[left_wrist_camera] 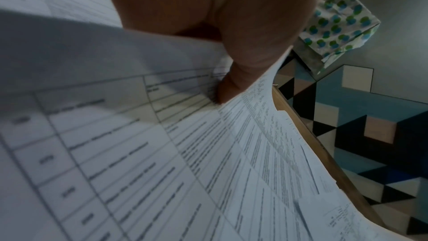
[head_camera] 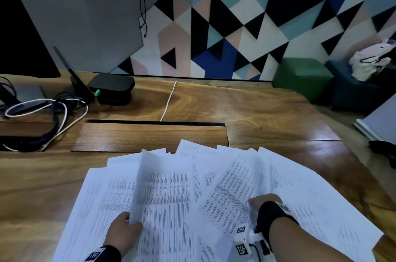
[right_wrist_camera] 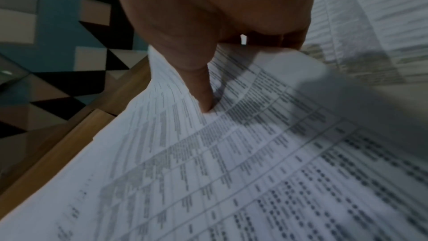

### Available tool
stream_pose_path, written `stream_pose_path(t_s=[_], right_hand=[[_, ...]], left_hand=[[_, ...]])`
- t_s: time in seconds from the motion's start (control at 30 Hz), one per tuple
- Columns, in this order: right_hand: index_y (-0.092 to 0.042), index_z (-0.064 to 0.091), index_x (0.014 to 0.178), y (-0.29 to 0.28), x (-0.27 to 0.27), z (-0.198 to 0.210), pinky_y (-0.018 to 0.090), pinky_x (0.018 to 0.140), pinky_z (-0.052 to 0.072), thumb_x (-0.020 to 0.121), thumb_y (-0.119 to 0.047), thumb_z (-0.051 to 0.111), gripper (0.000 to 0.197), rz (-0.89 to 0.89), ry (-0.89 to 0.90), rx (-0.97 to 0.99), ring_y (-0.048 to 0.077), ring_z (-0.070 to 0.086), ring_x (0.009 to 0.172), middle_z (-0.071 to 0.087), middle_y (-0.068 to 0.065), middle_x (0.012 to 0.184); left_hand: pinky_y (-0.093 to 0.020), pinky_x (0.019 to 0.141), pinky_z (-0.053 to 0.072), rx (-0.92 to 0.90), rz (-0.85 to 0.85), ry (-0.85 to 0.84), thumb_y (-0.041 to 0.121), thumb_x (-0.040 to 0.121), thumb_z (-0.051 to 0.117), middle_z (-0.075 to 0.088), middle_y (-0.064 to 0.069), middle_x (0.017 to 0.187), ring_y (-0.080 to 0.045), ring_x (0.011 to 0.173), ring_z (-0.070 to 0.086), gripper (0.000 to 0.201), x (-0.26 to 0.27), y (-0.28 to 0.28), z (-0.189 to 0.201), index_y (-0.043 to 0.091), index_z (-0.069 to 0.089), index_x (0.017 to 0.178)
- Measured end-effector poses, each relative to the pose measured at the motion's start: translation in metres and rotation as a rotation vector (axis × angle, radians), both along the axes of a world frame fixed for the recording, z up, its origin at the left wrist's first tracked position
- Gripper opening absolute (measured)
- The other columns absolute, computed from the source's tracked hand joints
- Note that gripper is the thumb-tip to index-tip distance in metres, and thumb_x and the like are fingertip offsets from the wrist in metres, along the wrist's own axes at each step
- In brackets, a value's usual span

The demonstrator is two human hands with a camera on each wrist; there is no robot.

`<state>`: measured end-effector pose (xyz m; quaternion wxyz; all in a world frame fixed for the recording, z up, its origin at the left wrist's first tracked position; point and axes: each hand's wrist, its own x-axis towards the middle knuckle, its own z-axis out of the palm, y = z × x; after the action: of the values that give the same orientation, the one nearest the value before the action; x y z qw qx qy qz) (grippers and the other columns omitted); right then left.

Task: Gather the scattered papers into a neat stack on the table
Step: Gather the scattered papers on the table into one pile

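Note:
Several printed white papers (head_camera: 171, 238) lie fanned and overlapping across the near part of the wooden table (head_camera: 267, 116). My left hand (head_camera: 123, 226) pinches the lower edge of one sheet (head_camera: 142, 182), which stands lifted and curled above the pile. In the left wrist view the thumb (left_wrist_camera: 229, 87) presses on that sheet (left_wrist_camera: 92, 52). To the right, my right hand (head_camera: 267, 206) holds a tilted sheet (head_camera: 225, 204) at its right edge. The right wrist view shows the thumb (right_wrist_camera: 203, 96) on top of this sheet (right_wrist_camera: 254, 153), with the other fingers hidden behind its edge.
A black box (head_camera: 111, 88) and a tangle of cables (head_camera: 42, 116) sit at the back left beside a dark screen (head_camera: 21, 36). A white cable (head_camera: 169, 101) runs to a hatch panel (head_camera: 150, 136). The table's right edge curves near a green stool (head_camera: 302, 75).

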<state>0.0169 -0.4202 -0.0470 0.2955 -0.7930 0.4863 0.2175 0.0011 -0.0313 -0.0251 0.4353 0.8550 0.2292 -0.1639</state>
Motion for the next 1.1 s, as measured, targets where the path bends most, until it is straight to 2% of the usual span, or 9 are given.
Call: stream_pose_path(t_s=[0.13, 0.27, 0.37, 0.53, 0.67, 0.8, 0.9, 0.97, 1.1], right_hand=[[-0.004, 0.053, 0.083, 0.015, 0.002, 0.014, 0.027, 0.064, 0.042, 0.085, -0.011, 0.057, 0.008, -0.025, -0.268, 0.189, 0.022, 0.055, 0.070, 0.057, 0.010, 0.087], [-0.001, 0.068, 0.104, 0.019, -0.016, 0.047, 0.053, 0.091, 0.052, 0.084, -0.006, 0.066, 0.020, -0.205, -0.588, 0.784, 0.045, 0.067, 0.098, 0.071, 0.025, 0.104], [0.001, 0.067, 0.108, 0.016, -0.021, 0.079, 0.054, 0.095, 0.050, 0.086, -0.001, 0.063, 0.022, -0.071, -0.608, 0.971, 0.044, 0.066, 0.103, 0.071, 0.024, 0.108], [-0.007, 0.072, 0.088, 0.070, -0.009, 0.061, 0.031, 0.066, 0.057, 0.074, -0.022, 0.072, 0.021, 0.445, -0.331, 0.558, 0.026, 0.071, 0.077, 0.074, 0.012, 0.088], [-0.010, 0.062, 0.092, 0.110, -0.007, 0.024, 0.012, 0.048, 0.043, 0.086, -0.016, 0.061, 0.008, 0.407, -0.329, 0.399, 0.008, 0.059, 0.064, 0.061, 0.000, 0.079], [-0.013, 0.062, 0.106, 0.094, -0.012, 0.018, 0.026, 0.075, 0.051, 0.074, -0.047, 0.076, 0.049, 0.267, -0.389, 0.464, 0.015, 0.065, 0.089, 0.067, -0.001, 0.101], [-0.012, 0.055, 0.113, 0.018, -0.032, 0.036, 0.033, 0.086, 0.047, 0.076, -0.049, 0.073, 0.056, 0.112, -0.387, 0.088, 0.023, 0.056, 0.099, 0.057, 0.006, 0.115], [-0.011, 0.046, 0.124, -0.043, -0.056, 0.039, 0.042, 0.095, 0.045, 0.067, -0.059, 0.071, 0.079, 0.021, -0.172, -0.182, 0.033, 0.050, 0.116, 0.047, 0.012, 0.130], [-0.008, 0.033, 0.131, -0.104, -0.096, 0.030, 0.039, 0.101, 0.044, 0.043, -0.082, 0.069, 0.121, -0.017, 0.235, -0.295, 0.030, 0.048, 0.124, 0.045, 0.013, 0.136]], left_hand=[[-0.024, 0.058, 0.043, -0.076, -0.081, 0.086, 0.008, 0.085, 0.063, 0.070, -0.010, 0.083, -0.022, 0.074, 0.064, 0.006, 0.001, 0.000, 0.010, 0.006, 0.068, 0.083], [-0.027, 0.062, 0.049, -0.116, -0.124, 0.160, 0.005, 0.084, 0.059, 0.072, -0.011, 0.088, -0.024, 0.081, 0.067, 0.013, 0.007, 0.007, 0.011, 0.005, 0.070, 0.089], [-0.035, 0.073, 0.055, -0.155, -0.116, 0.239, 0.004, 0.079, 0.058, 0.073, -0.017, 0.091, -0.031, 0.085, 0.068, 0.018, 0.011, 0.008, 0.014, 0.000, 0.070, 0.092], [-0.050, 0.080, 0.056, -0.450, 0.033, 0.341, 0.015, 0.071, 0.067, 0.072, -0.028, 0.088, -0.043, 0.081, 0.068, 0.030, 0.018, -0.005, 0.016, -0.007, 0.068, 0.092], [-0.045, 0.095, 0.049, -0.673, 0.058, 0.349, 0.056, 0.084, 0.061, 0.072, -0.006, 0.114, -0.034, 0.111, 0.064, 0.047, 0.023, -0.026, 0.029, 0.016, 0.069, 0.106], [-0.047, 0.088, 0.055, -0.426, -0.168, 0.272, 0.027, 0.068, 0.083, 0.077, -0.011, 0.095, -0.031, 0.087, 0.074, 0.046, 0.020, -0.030, 0.023, 0.003, 0.071, 0.105], [-0.037, 0.074, 0.056, -0.309, -0.155, 0.201, 0.013, 0.082, 0.074, 0.078, -0.008, 0.082, -0.029, 0.080, 0.074, 0.020, 0.021, -0.022, 0.020, 0.003, 0.073, 0.098], [-0.030, 0.066, 0.051, -0.271, -0.129, 0.149, 0.011, 0.081, 0.075, 0.078, -0.003, 0.079, -0.025, 0.079, 0.072, 0.015, 0.024, -0.011, 0.020, 0.005, 0.074, 0.094], [-0.037, 0.086, 0.046, -0.220, -0.090, 0.162, 0.012, 0.078, 0.077, 0.072, -0.013, 0.097, -0.029, 0.088, 0.065, 0.024, 0.026, 0.011, 0.014, 0.002, 0.070, 0.099]])
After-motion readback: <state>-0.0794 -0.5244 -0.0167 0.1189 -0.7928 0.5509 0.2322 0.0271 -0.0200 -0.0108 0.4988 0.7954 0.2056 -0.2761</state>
